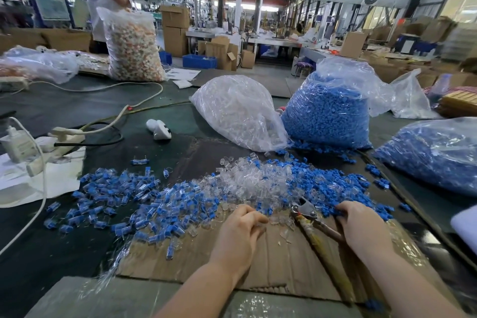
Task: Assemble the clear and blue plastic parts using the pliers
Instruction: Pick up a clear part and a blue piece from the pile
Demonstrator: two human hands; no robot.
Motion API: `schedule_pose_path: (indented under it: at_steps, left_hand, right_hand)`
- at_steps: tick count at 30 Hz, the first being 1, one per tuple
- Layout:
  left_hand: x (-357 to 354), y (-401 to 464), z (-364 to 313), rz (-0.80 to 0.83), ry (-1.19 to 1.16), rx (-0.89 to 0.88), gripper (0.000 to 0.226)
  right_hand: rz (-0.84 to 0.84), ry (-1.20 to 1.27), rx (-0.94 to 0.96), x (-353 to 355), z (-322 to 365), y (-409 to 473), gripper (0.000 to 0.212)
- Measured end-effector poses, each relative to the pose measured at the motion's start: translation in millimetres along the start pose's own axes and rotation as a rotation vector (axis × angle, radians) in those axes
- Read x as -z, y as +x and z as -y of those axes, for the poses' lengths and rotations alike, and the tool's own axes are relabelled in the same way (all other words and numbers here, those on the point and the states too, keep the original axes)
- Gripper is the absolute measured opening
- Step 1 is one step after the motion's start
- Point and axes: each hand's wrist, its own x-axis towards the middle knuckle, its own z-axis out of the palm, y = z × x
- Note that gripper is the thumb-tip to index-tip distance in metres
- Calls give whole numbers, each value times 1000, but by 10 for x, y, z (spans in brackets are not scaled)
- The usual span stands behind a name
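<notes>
Corrugated cardboard under glossy clear parts, metal pliers.

**Colours on your bench**

Your loose blue parts are solid mid-blue; the clear parts are colourless and glassy. Assembled pieces show blue under clear shells. Your pliers have a grey metal head and yellowish-tan wrapped handles. The cardboard sheet is plain brown, the table mat dark green-black. One bag is all clear, one blue. The far bag is mottled white and orange. The power strip is off-white.
</notes>
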Motion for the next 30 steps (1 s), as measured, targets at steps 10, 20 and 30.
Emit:
schedule_pose_path:
  at_steps: [10,20,30]
  left_hand:
    - [-11,1,-7,-31,-64,111,18]
    - [16,-2,-26,-43,-59,140,5]
    - [59,-40,-71,-109,-157,189,31]
  right_hand:
    - [-47,-27,24,39,35,-30,7]
    - [-212,470,203,157,707,-460,19]
    - [-227,540,201,-166,914,-677,13]
